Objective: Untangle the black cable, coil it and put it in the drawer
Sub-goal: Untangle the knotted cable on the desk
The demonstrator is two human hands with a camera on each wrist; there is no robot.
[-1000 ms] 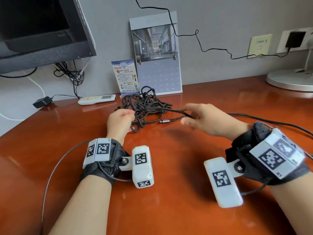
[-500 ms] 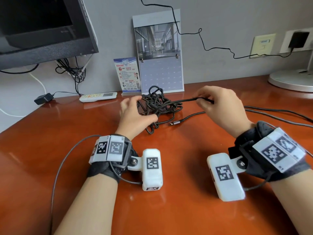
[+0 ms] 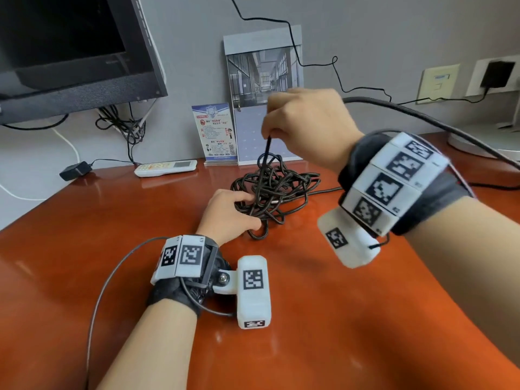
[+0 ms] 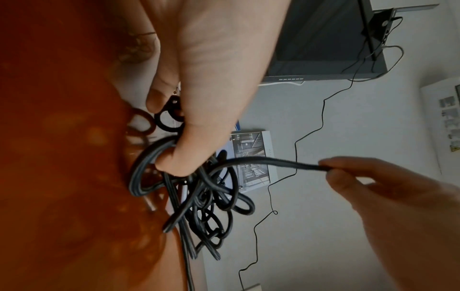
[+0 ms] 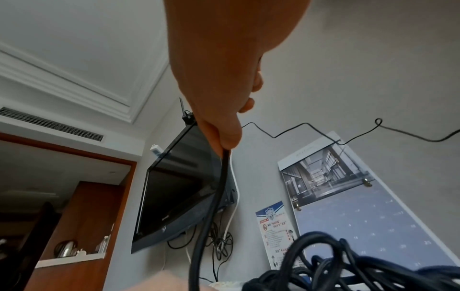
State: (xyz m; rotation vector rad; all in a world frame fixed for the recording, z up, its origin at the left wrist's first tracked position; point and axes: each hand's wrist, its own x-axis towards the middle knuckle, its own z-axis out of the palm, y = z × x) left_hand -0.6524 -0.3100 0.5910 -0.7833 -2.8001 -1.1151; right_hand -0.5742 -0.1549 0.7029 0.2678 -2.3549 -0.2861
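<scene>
A tangled black cable [image 3: 274, 192] is piled on the glossy reddish-brown wooden desk [image 3: 309, 319], toward the far middle, just in front of the grey wall calendar [image 3: 264, 80] and the small blue-and-white printed card [image 3: 215, 130]. The near left edge of the tangle is gripped by the left hand [image 3: 229, 215], fingers curled into the loops and pressed down on the desk; in the left wrist view several strands are seen hooked around its fingers [image 4: 169, 165]. One strand is pinched between thumb and fingertips of the right hand [image 3: 304, 122], which is raised above the pile, and that strand is drawn up taut from the tangle. A further length of cable is seen running off to the right across the desk. A white remote control [image 3: 166, 168] is laid at the far left of the tangle, near the wall. A black monitor [image 3: 70, 52] is mounted at far left. No drawer is seen in any view.
</scene>
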